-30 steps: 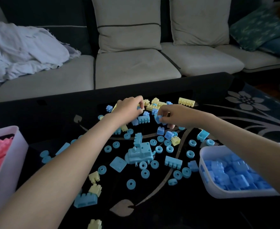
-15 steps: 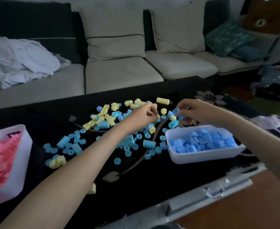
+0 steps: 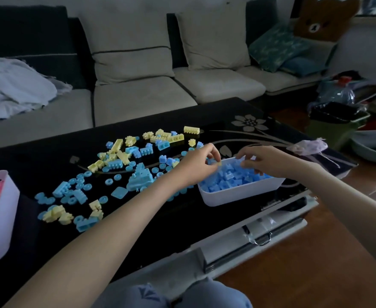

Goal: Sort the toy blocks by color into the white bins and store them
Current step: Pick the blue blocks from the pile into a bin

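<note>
A white bin point(image 3: 238, 197) filled with blue blocks point(image 3: 231, 180) stands at the black table's near right. My left hand point(image 3: 199, 166) hovers over the bin's left end. Its fingers are curled and pinch small blocks, with a bit of blue and a bit of yellow showing at the fingertips. My right hand point(image 3: 263, 161) is over the bin's far side with its fingers spread downward just above the blue blocks, and nothing shows in it. Loose blue and yellow blocks point(image 3: 125, 165) lie scattered across the table's middle. A second white bin point(image 3: 4, 221) at the left edge holds pink blocks.
A grey sofa point(image 3: 138, 96) with cushions and a crumpled blanket point(image 3: 14, 87) runs behind the table. A crinkled plastic bag point(image 3: 308, 146) lies at the table's right corner. Bags and tubs crowd the floor at the right. The table's near edge has a drawer handle point(image 3: 263, 240).
Both hands left the block pile and came over the blue bin. My right hand's fingers, earlier holding blue blocks, have spread. The view swung right and pulled back.
</note>
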